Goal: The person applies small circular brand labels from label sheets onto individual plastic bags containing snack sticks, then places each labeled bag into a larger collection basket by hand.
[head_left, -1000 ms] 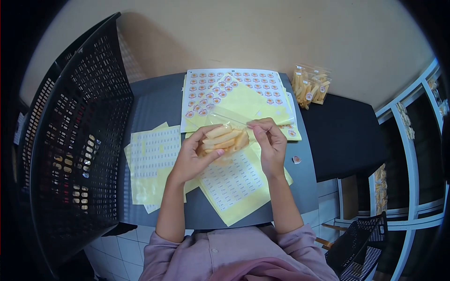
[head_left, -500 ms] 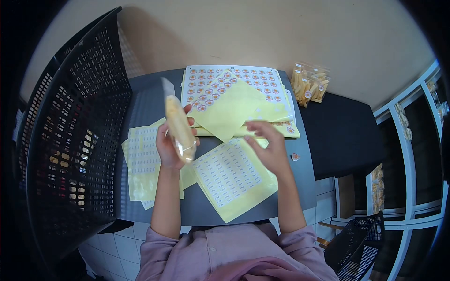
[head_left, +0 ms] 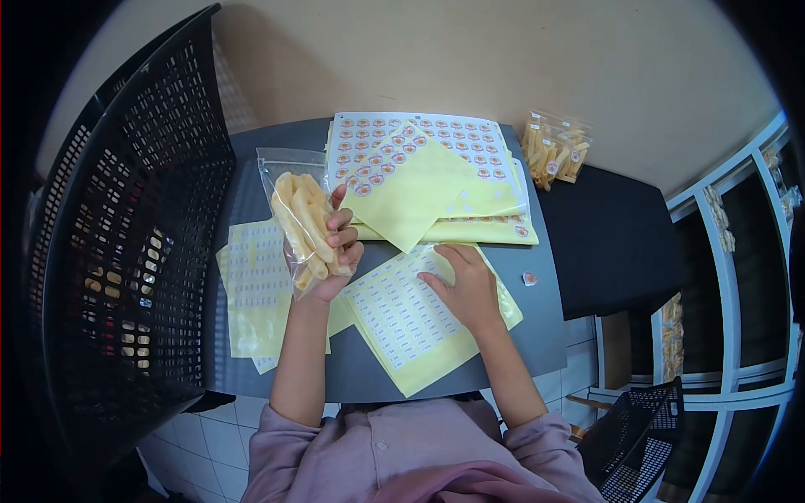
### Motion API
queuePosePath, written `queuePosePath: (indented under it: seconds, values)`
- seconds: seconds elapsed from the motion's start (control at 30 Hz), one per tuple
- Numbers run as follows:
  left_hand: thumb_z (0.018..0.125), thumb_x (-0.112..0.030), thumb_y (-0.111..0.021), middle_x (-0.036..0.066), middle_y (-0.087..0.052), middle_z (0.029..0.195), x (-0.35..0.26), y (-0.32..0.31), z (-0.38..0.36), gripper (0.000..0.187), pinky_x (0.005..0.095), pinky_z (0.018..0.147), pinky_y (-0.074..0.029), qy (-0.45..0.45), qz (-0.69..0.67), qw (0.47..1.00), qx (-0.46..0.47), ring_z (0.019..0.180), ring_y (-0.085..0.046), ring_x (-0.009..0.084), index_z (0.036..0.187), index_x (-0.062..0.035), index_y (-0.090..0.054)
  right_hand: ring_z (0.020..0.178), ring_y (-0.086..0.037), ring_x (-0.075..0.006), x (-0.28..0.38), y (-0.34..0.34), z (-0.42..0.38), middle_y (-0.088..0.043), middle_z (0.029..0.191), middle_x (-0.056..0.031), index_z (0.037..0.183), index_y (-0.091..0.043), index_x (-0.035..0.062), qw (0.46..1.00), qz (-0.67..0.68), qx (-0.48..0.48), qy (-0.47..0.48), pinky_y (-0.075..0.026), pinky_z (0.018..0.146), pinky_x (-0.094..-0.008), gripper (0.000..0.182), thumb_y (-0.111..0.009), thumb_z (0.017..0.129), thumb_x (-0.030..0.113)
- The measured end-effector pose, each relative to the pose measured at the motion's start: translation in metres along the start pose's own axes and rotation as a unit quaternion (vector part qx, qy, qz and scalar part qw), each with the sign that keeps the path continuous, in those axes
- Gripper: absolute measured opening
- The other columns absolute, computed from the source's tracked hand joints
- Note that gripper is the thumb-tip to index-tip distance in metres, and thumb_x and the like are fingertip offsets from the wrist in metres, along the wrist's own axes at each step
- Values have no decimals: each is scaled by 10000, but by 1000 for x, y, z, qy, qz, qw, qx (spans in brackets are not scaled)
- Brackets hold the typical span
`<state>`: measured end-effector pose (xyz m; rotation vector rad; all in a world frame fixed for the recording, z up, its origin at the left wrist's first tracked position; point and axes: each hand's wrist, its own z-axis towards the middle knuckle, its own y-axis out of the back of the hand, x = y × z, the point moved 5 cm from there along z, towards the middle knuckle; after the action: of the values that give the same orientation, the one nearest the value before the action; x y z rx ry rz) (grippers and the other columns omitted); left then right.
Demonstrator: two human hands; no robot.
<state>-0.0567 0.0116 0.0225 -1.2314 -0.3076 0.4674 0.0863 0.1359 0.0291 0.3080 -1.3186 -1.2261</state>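
My left hand (head_left: 334, 260) is closed round a clear zip bag of pale yellow snack sticks (head_left: 303, 218), its broad face turned up toward me. My right hand (head_left: 466, 289) rests over the upper part of a sheet of small printed labels (head_left: 407, 323), thumb and fingers apart, fingertips at the sheet's top edge. More small-label sheets (head_left: 251, 285) lie at the left, partly under the bag in this view. Behind the hands, a yellow-backed sheet of round stickers (head_left: 411, 197) lies turned across a larger stack of round-sticker sheets (head_left: 470, 138).
A tall black perforated crate (head_left: 142, 210) stands at the left. One loose round sticker (head_left: 529, 278) lies on the grey table (head_left: 537, 335). Filled snack bags (head_left: 553, 151) stand at the back right by a black-covered surface (head_left: 616, 239). Another black basket (head_left: 637, 448) is lower right.
My left hand has turned the bag from edge-on to face-up. My right hand has come down onto the small-label sheet from above it.
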Motion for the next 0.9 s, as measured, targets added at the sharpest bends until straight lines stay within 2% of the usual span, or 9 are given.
queuePosePath:
  seconds: [0.07,0.13,0.27,0.43,0.67,0.73,0.9]
  values:
    - [749,-395,-571,55,-465,809,0,-1,-1,672,301,506,-402,1,-1,1000,1,647,-521,153,1243,-44,-281,921,-531,-255,-2,-3,0,-561,1006,-129,986,-560,-8,1000,-4,4,-7,-429,794,-338,439,-705,631,207]
    - [801,-387,-505,30,-440,761,1,-4,0,589,297,482,-380,-7,14,1000,-16,608,-513,127,1227,-31,-311,927,-530,-269,-1,-2,2,-571,989,-128,986,-581,26,999,-12,-31,16,-426,810,-342,433,-723,617,201]
    - [798,-389,-508,30,-441,758,1,-3,0,592,295,473,-375,-14,15,1000,-22,602,-513,128,1225,-30,-311,937,-512,-255,-1,-2,3,-577,973,-115,997,-564,-8,1000,-2,-20,23,-414,813,-335,453,-710,621,200]
    - [785,-401,-522,29,-441,763,4,1,0,620,292,481,-374,-6,19,999,-27,610,-516,132,1229,-27,-303,903,-515,-235,-2,-3,3,-584,955,-88,1010,-572,32,1000,-15,-14,20,-417,775,-331,417,-689,644,193]
    - [778,-402,-527,26,-440,769,6,5,0,627,287,484,-365,4,28,999,-42,615,-513,134,1230,-30,-301,909,-509,-230,-4,-4,2,-581,942,-80,1010,-572,40,999,-19,-24,30,-395,789,-336,376,-662,670,172]
    - [770,-406,-536,63,-464,795,6,8,0,623,301,507,-408,10,6,999,-33,636,-518,157,1216,-29,-317,905,-510,-230,-2,-4,0,-580,926,-74,1013,-567,37,993,-35,-77,85,-389,787,-339,371,-656,676,164]
    - [777,-414,-521,58,-462,793,8,8,0,619,302,501,-401,4,8,999,-33,636,-519,158,1212,-23,-318,881,-532,-227,-6,-7,3,-585,900,-69,923,-608,42,996,16,-79,37,-401,769,-347,273,-660,673,135]
